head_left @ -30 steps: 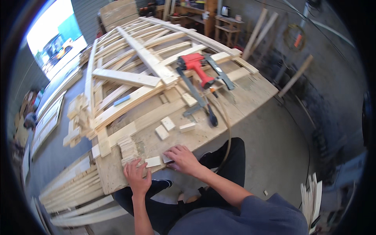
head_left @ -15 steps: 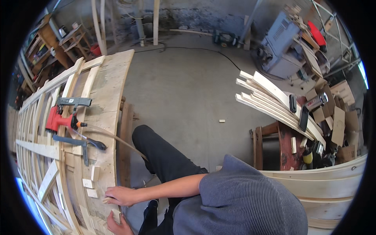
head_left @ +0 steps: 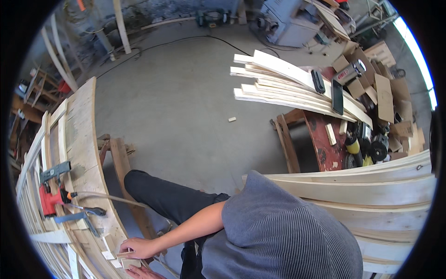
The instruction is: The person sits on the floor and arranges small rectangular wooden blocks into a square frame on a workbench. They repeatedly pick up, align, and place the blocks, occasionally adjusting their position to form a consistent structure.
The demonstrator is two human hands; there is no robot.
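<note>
At the near edge of the wooden workbench (head_left: 83, 139), my right hand (head_left: 141, 248) is closed on a small wood block (head_left: 124, 255). Just below it, my left hand (head_left: 141, 272) grips another small pale wood block (head_left: 131, 263); part of this hand is hidden at the frame's lower edge. The two blocks are close together, and whether they touch is unclear. More small blocks (head_left: 108, 242) lie on the bench beside my fingers. Farther up the bench, a red nail gun (head_left: 51, 200) with an air hose (head_left: 100, 195) rests on the slats.
A slatted wooden frame (head_left: 35, 179) covers the bench's left side. Long boards (head_left: 288, 86) lie across a red table (head_left: 320, 144) with a phone (head_left: 337, 97) on top. Stacked planks (head_left: 371, 190) are behind me at right. A loose block (head_left: 232, 119) lies on the floor.
The view has swung, so the bench sits lower and farther left. My hands have drawn closer together, bringing the two wood blocks near each other.
</note>
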